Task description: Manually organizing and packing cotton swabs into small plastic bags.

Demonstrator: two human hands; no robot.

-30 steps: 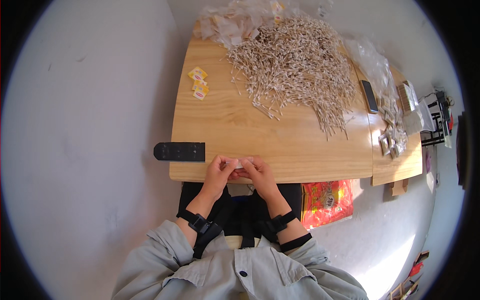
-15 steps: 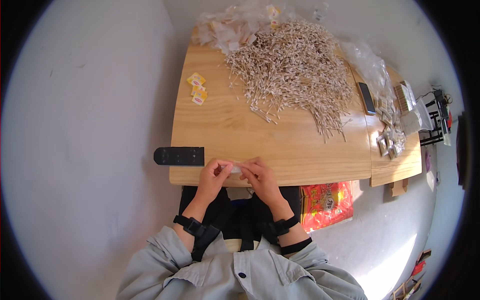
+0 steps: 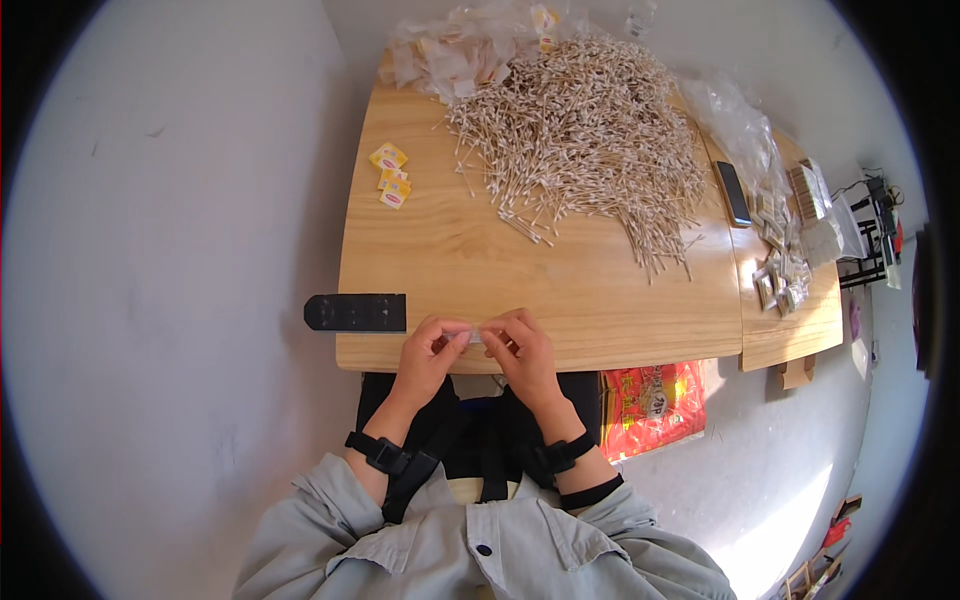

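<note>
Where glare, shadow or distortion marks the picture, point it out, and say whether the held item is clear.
Head view: bright light washes out part of the floor at right; soft shadow darkens the wall beside the table; fisheye vignetting blackens the corners; the pale item between left hand and right hand is too small to make out.

My left hand (image 3: 424, 358) and right hand (image 3: 524, 360) over worktop's (image 3: 480, 260) near edge. Swab pile (image 3: 590, 130) toward far edge, phone (image 3: 733, 194) right of it. Small packets (image 3: 394, 193) near left edge.
</note>
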